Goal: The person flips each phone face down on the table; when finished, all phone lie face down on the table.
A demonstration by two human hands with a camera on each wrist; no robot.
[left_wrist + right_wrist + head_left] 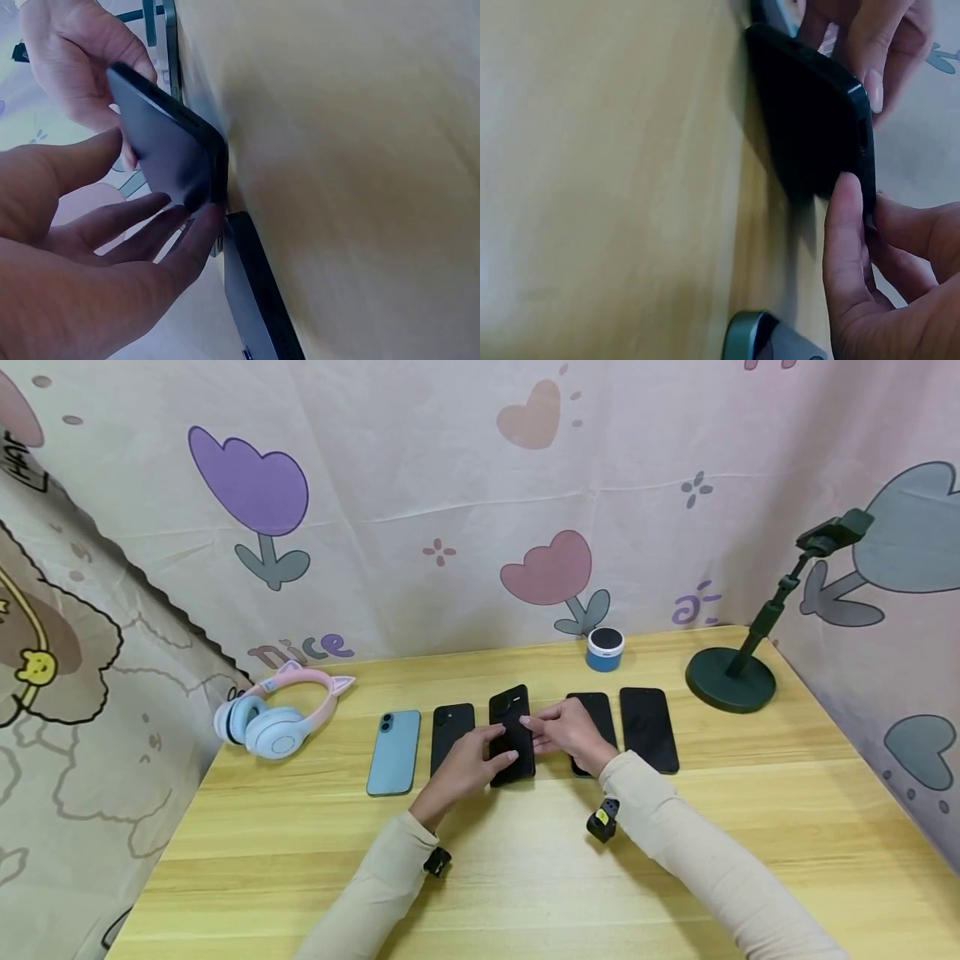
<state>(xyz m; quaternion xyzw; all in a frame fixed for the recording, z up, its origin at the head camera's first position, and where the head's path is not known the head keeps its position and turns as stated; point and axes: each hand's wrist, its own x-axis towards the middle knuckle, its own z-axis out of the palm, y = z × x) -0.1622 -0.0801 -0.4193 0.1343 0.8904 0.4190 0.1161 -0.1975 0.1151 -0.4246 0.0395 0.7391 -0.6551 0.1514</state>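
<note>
In the head view a black phone [514, 739] is at the middle of the row, camera side up. It is tilted, its right side raised off the table. My right hand [570, 731] pinches that raised edge between thumb and fingers [844, 217]. My left hand [468, 764] lies across from it, extended fingers [199, 240] touching the phone's lower edge and thumb over its back. Left of it lie another black phone [452, 724], partly behind my left hand, and a light blue phone [393, 756]. A dark phone [592, 706] shows behind my right hand.
Farther right lies one more dark phone [649, 731]. Pink-and-blue cat-ear headphones [288, 727] sit at the table's left edge. At the back stands a small blue-and-white cylinder [604, 652]. A dark green stand [731, 681] rises at the right rear, before the patterned curtain.
</note>
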